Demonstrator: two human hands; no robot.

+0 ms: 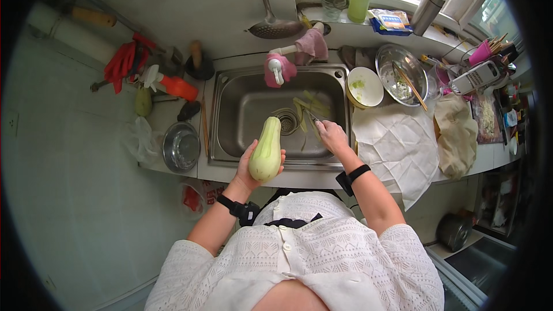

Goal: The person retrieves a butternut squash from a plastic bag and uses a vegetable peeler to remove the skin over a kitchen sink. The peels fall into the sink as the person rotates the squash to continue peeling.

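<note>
My left hand holds a pale green squash over the front edge of the steel sink; stripes along its side are peeled. My right hand grips a slim metal peeler or knife by its handle, over the right part of the sink. Which tool it is, I cannot tell. Green peel strips lie in the basin beside and below the tool, near the drain. Above the basin's back edge is the faucet, wrapped in pink cloth.
Right of the sink stand a bowl with green bits and a steel basin with chopsticks; a white cloth lies in front. On the left are a metal bowl, a red spray bottle and another squash. A skimmer hangs behind.
</note>
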